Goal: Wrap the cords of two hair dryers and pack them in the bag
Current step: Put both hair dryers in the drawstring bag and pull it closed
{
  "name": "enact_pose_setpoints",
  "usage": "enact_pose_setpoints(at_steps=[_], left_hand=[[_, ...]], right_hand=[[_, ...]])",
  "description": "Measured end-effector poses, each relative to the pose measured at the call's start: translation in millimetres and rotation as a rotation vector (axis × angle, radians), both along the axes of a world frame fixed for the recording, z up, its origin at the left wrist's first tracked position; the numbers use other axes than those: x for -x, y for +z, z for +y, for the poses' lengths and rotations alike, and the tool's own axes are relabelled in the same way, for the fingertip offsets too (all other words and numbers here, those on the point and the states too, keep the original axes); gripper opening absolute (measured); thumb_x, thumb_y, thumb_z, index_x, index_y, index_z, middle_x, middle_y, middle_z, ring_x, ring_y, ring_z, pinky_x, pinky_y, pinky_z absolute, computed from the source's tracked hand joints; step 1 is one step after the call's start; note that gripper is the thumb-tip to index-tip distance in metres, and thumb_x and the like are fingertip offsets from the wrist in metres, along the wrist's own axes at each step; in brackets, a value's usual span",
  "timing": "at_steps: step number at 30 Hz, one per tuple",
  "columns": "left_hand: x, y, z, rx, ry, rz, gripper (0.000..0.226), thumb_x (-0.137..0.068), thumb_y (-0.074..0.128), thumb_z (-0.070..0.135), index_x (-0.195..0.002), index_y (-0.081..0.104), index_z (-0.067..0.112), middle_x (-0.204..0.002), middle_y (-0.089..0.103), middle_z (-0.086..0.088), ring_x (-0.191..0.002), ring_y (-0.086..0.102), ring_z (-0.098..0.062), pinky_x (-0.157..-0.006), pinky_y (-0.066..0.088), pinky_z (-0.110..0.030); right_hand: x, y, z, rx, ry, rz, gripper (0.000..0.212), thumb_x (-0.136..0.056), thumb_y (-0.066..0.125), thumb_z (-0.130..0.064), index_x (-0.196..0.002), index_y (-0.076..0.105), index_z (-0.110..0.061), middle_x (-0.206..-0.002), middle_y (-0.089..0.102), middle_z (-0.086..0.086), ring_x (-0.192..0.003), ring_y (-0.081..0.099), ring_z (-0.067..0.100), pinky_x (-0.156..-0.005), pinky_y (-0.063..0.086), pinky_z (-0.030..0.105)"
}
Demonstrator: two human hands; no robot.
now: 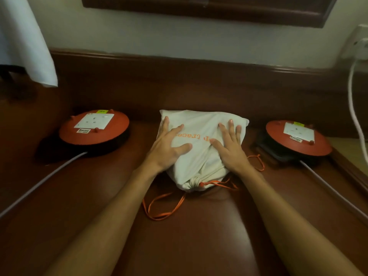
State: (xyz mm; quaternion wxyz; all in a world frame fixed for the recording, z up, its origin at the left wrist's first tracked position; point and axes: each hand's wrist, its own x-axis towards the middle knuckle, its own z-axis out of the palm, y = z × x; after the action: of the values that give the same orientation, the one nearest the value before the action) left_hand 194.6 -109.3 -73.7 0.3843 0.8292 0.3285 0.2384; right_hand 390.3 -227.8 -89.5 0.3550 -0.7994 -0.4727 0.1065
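Note:
A white cloth drawstring bag (201,156) with orange lettering lies bulging in the middle of the brown surface, its mouth cinched toward me. Its orange drawstring (159,208) trails loose in front and to the right. My left hand (169,144) rests flat on the bag's left side, fingers spread. My right hand (229,144) lies flat on its right side, fingers spread. Neither hand grips anything. No hair dryer is visible; the bag hides whatever is inside it.
Two red extension-cord reels with white sockets sit on either side: one at the left (93,128), one at the right (298,138), each with a grey cable running toward me. A wall outlet (356,44) with a white cord is at far right. White cloth (25,40) hangs top left.

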Motion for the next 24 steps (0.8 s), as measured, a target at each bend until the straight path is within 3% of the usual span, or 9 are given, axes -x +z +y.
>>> enact_pose_setpoints(at_steps=[5,8,11,13,15,17,19,20,24], left_hand=[[-4,-13,12,0.005,-0.022,-0.078,0.078,-0.077,0.063,0.06,-0.15,0.043,0.04,-0.167,-0.011,0.016,-0.152,-0.011,-0.002,-0.125,0.01,-0.042],[-1,-8,9,-0.005,-0.036,-0.042,0.073,-0.084,0.053,0.068,-0.152,0.038,0.044,-0.167,-0.011,0.018,-0.153,-0.009,-0.002,-0.125,0.009,-0.042],[16,5,-1,-0.034,0.027,-0.024,0.068,-0.094,0.035,0.075,-0.155,0.024,0.048,-0.169,0.0,0.014,-0.155,0.009,-0.01,-0.124,0.016,-0.041],[41,7,-11,-0.066,0.152,-0.004,0.063,-0.099,0.034,0.067,-0.156,0.025,0.043,-0.166,0.021,0.008,-0.152,0.021,-0.017,-0.12,0.023,-0.042],[78,2,-23,-0.136,0.272,0.24,0.06,-0.098,0.047,0.06,-0.151,0.034,0.036,-0.156,0.04,0.0,-0.145,0.032,-0.024,-0.114,0.034,-0.046],[116,-5,-36,-0.228,0.343,0.513,0.05,-0.092,0.06,0.056,-0.134,0.051,0.03,-0.136,0.05,-0.005,-0.131,0.042,-0.026,-0.103,0.042,-0.042],[141,-5,-44,-0.237,0.374,0.526,0.025,-0.092,0.065,0.047,-0.106,0.06,0.027,-0.113,0.055,-0.003,-0.114,0.051,-0.025,-0.088,0.045,-0.038],[149,-2,-46,-0.219,0.38,0.502,0.015,-0.094,0.064,0.04,-0.096,0.06,0.026,-0.105,0.056,-0.002,-0.108,0.054,-0.024,-0.082,0.046,-0.038],[177,9,-43,-0.137,0.47,0.426,0.013,-0.101,0.055,0.027,-0.089,0.056,0.021,-0.091,0.065,-0.002,-0.089,0.064,-0.022,-0.075,0.051,-0.041]], right_hand=[[-12,-9,5,-0.013,0.011,-0.004,0.066,-0.103,0.044,-0.047,-0.16,0.012,-0.037,-0.166,-0.019,-0.018,-0.148,-0.03,0.006,-0.122,0.002,0.043],[-9,-9,2,-0.074,-0.006,-0.02,0.061,-0.105,0.04,-0.048,-0.16,0.018,-0.034,-0.168,-0.01,-0.016,-0.151,-0.023,0.006,-0.118,0.004,0.033],[3,1,-14,-0.375,-0.172,0.042,0.053,-0.105,0.039,-0.045,-0.152,0.043,-0.021,-0.16,0.037,-0.004,-0.152,0.02,0.014,-0.124,0.02,0.037],[9,9,-37,-0.533,-0.286,0.003,0.045,-0.101,0.042,-0.042,-0.13,0.063,-0.016,-0.125,0.061,-0.01,-0.129,0.047,0.022,-0.11,0.039,0.051],[6,13,-64,-0.429,-0.25,-0.092,0.035,-0.097,0.05,-0.041,-0.113,0.069,-0.017,-0.102,0.056,-0.021,-0.114,0.051,0.024,-0.1,0.043,0.056],[0,7,-94,-0.076,-0.104,-0.148,0.025,-0.097,0.06,-0.039,-0.116,0.068,-0.024,-0.11,0.053,-0.016,-0.123,0.043,0.022,-0.106,0.037,0.051],[-4,3,-121,0.221,0.025,-0.196,0.029,-0.096,0.064,-0.039,-0.124,0.064,-0.03,-0.127,0.048,-0.01,-0.13,0.034,0.02,-0.109,0.032,0.047],[-6,3,-129,0.256,0.044,-0.204,0.027,-0.095,0.065,-0.037,-0.121,0.064,-0.029,-0.129,0.049,-0.008,-0.128,0.036,0.021,-0.107,0.036,0.046],[-6,10,-152,0.209,-0.062,-0.228,0.009,-0.095,0.066,-0.025,-0.096,0.06,-0.017,-0.101,0.052,-0.004,-0.101,0.05,0.023,-0.087,0.046,0.04]])
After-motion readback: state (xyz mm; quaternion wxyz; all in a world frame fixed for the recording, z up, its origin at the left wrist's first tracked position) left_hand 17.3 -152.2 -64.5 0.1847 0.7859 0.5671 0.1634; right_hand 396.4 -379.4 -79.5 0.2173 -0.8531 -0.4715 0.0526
